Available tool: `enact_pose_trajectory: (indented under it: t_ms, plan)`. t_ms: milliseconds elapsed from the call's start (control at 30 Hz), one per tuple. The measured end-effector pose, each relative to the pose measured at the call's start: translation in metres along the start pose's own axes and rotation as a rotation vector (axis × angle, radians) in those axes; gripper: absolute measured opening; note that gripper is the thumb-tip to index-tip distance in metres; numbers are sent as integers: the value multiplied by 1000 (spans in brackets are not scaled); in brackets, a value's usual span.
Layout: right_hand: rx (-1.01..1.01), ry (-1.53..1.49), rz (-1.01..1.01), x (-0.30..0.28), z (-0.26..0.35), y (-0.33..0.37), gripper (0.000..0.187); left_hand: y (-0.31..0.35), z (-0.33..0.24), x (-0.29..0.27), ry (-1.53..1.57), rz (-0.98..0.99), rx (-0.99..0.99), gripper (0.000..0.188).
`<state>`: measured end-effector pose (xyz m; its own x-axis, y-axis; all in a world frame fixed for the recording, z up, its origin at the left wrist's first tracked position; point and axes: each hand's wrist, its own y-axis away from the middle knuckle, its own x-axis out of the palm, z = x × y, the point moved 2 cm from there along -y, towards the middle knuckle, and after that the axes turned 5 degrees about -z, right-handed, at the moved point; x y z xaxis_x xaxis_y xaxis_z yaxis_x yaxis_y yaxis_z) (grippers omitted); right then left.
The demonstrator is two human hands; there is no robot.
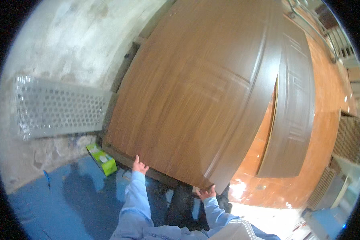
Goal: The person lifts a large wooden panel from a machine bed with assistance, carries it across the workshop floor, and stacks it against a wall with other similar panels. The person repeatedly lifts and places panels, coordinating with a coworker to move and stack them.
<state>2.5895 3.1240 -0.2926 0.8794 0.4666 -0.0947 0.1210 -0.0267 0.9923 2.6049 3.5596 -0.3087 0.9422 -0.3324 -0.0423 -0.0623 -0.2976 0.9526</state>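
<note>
A large brown wood-grain door panel (196, 92) with moulded grooves along its right part stretches away in front of me. My left hand (140, 165) grips its near edge toward the left, with fingertips showing on top. Close to the panel's near right corner, my right hand (207, 193) is closed on the same edge. Parts of both hands are hidden by the panel. Beneath its left and near edges, a darker base or stack (158, 174) shows.
A second, narrower moulded panel (294, 108) lies to the right on glossy orange flooring (248, 160). At the left, a plastic-wrapped perforated sheet (62, 107) leans on the wall. A green box (102, 159) and a blue pen-like item (48, 179) are on the blue floor (80, 192). Stacked boards (324, 186) stand at right.
</note>
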Motion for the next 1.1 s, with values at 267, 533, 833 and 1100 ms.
enact_pose_trajectory:
  t_ms: [267,533,833,1100]
  plan:
    - [22,-10,135,-8,-1,8,67,21,-7,11,-31,-1,-26,89]
    - [-40,85,243,-62,67,46,55,96,55,20,58,-34,-125,75]
    - [-200,96,196,-100,174,48,82,243,121,59,107,156,-81,82]
    - [-100,-250,248,-59,182,78,76,406,109,75,187,451,91,44]
